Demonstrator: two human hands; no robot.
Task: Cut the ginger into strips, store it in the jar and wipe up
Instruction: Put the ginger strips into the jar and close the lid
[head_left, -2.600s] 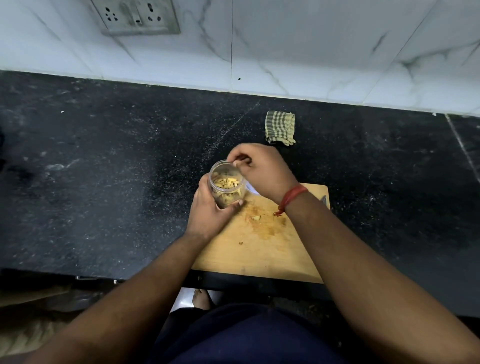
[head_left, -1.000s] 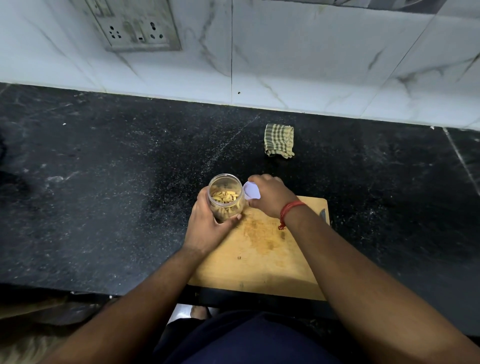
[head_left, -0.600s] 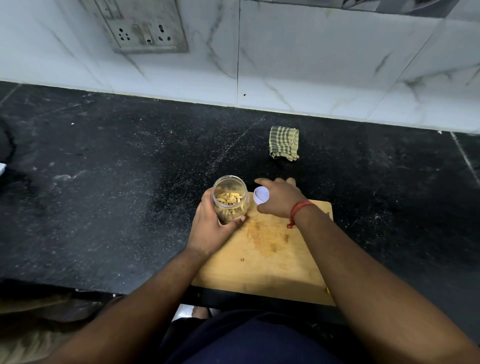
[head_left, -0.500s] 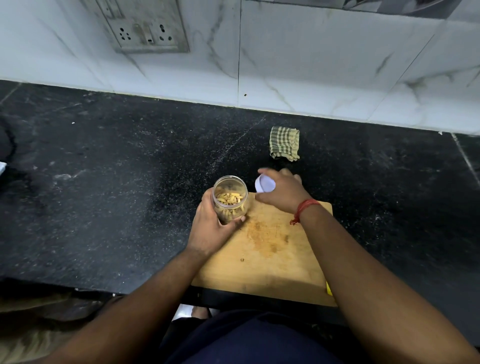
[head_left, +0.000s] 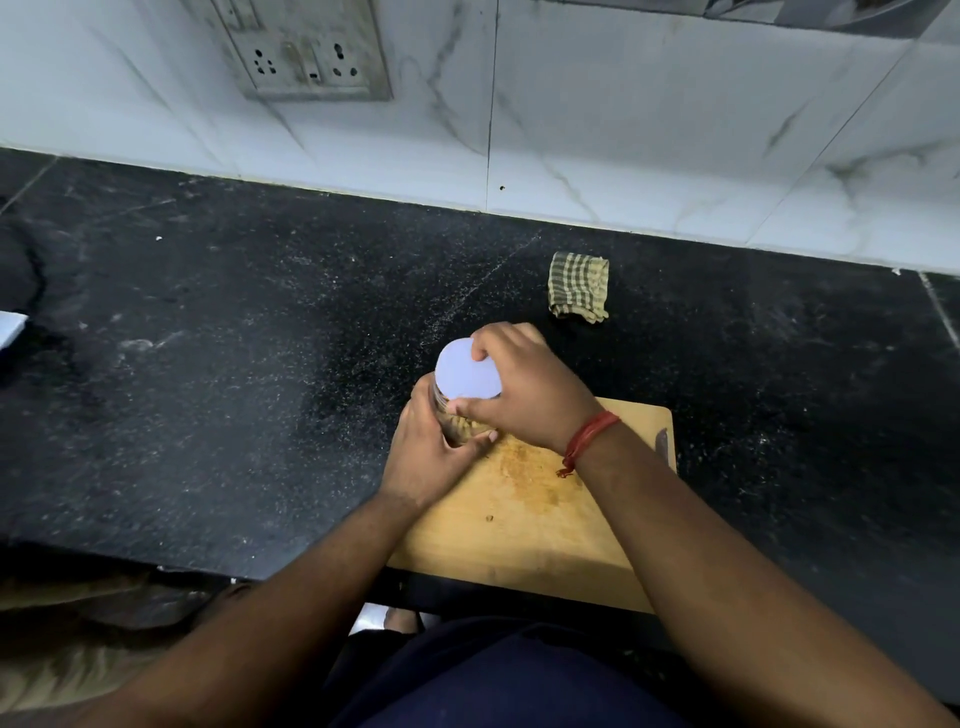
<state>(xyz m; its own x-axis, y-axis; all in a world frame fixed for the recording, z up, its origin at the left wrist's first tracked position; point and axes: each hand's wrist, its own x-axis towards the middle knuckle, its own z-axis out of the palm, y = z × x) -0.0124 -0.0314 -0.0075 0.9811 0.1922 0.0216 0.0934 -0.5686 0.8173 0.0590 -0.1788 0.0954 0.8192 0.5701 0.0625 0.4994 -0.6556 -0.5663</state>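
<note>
There are no words, numbers, brand names or signs to read anywhere here. The round white lid (head_left: 467, 375) is plain on top, with no label on it. The grey socket plate on the white marble wall (head_left: 304, 49) shows only holes and switches, and no letters can be made out on it. The small green and yellow checked cloth (head_left: 578, 286) has a pattern of squares but no writing. The light wooden cutting board (head_left: 524, 540) carries yellow stains and no print.
</note>
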